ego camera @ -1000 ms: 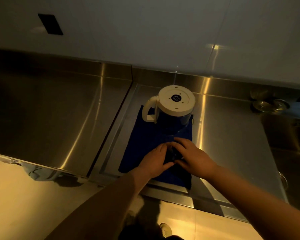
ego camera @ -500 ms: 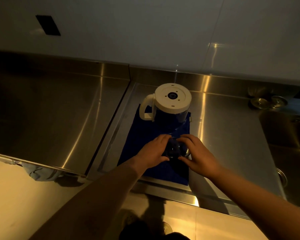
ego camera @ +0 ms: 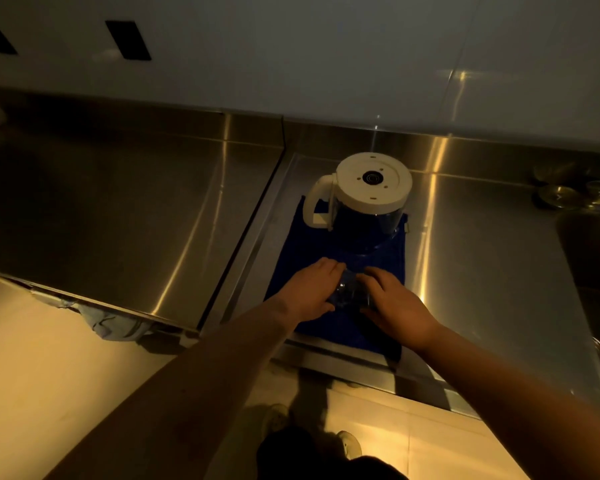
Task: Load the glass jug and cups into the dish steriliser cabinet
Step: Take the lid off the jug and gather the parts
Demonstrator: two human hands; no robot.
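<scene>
A glass jug (ego camera: 368, 209) with a white base and white handle stands upside down on a blue cloth (ego camera: 309, 251) spread on the steel counter. In front of it, clear glass cups (ego camera: 350, 292) sit on the cloth between my hands. My left hand (ego camera: 309, 289) curls round the cups from the left. My right hand (ego camera: 392, 303) curls round them from the right. My fingers cover most of the glass, and I cannot tell how many cups there are. The steriliser cabinet is out of view.
The steel counter (ego camera: 136, 209) runs left and right, with a raised section on the left. A sink basin (ego camera: 593, 258) lies at the right edge, with round metal fittings (ego camera: 568, 195) behind it. A crumpled rag (ego camera: 108, 323) hangs below the counter edge. Tiled floor lies below.
Both hands have stayed closed around the cups on the cloth, shifting only slightly. The camera has tilted a little, so the jug sits higher in view.
</scene>
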